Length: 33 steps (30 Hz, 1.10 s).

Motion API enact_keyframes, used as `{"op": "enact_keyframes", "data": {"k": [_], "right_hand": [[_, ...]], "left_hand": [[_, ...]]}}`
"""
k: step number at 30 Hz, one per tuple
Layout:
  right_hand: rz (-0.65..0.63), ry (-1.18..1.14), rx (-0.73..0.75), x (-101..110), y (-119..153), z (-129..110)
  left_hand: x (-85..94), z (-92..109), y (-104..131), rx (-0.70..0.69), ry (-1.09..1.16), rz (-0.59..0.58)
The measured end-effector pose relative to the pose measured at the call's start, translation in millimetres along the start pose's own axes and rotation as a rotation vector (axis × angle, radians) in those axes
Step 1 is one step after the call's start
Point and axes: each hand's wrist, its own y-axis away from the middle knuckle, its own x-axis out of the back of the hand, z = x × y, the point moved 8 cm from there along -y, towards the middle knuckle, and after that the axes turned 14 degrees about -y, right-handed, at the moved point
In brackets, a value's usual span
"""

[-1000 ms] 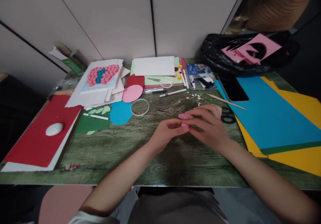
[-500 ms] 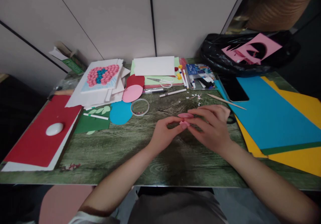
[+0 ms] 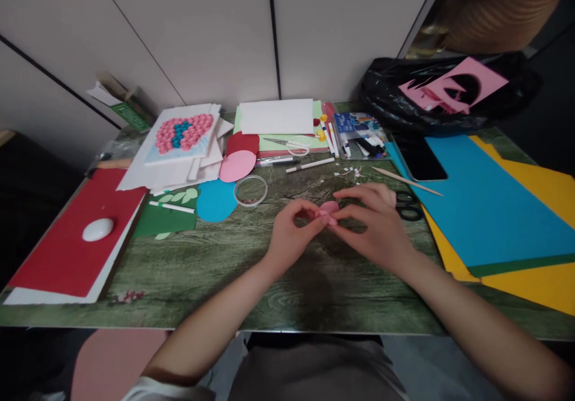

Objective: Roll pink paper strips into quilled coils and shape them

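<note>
One curled pink paper piece [image 3: 329, 207]

A pale grey wall [image 3: 202, 36] rises along the far edge of the counter [image 3: 215, 254], its smooth face divided by a broad black seam [image 3: 274, 36] near the middle, a thin slanting line farther left, and another dark band running diagonally at the far left. On the right the wall ends at a slanted grey edge [image 3: 423, 15]; beyond it curves a brown, ribbed surface [image 3: 507, 15], with deep shadow beside it. The counter has a dark green wood-grain top. Below its near edge, a rounded pink seat [image 3: 117, 362] shows at left and grey floor [image 3: 420, 368] at right. The light is dim and soft.
</note>
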Motion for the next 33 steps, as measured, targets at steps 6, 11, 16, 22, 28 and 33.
{"op": "enact_keyframes", "data": {"k": [6, 11, 16, 22, 28, 33], "right_hand": [[-0.055, -0.211, -0.139, -5, -3, 13], [-0.014, -0.356, -0.233, -3, -3, 24], [0.012, -0.466, -0.283, -3, -2, 31], [0.014, -0.503, -0.267, -4, -1, 26], [0.006, -0.469, -0.225, -7, 0, 18], [0.007, -0.440, -0.193, -7, 0, 16]], "left_hand": [[-3.3, -11, -2, 0.102, 0.168, -0.040], [21.2, 7, 4, 0.002, -0.065, 0.207], [8.1, 15, 6, -0.012, -0.106, 0.007], [-24.0, -11, 5, 0.259, 0.342, -0.328], [-40.7, -19, 13, 0.413, 0.668, -0.451], [-46.4, -19, 18, 0.485, 0.729, -0.508]]}}
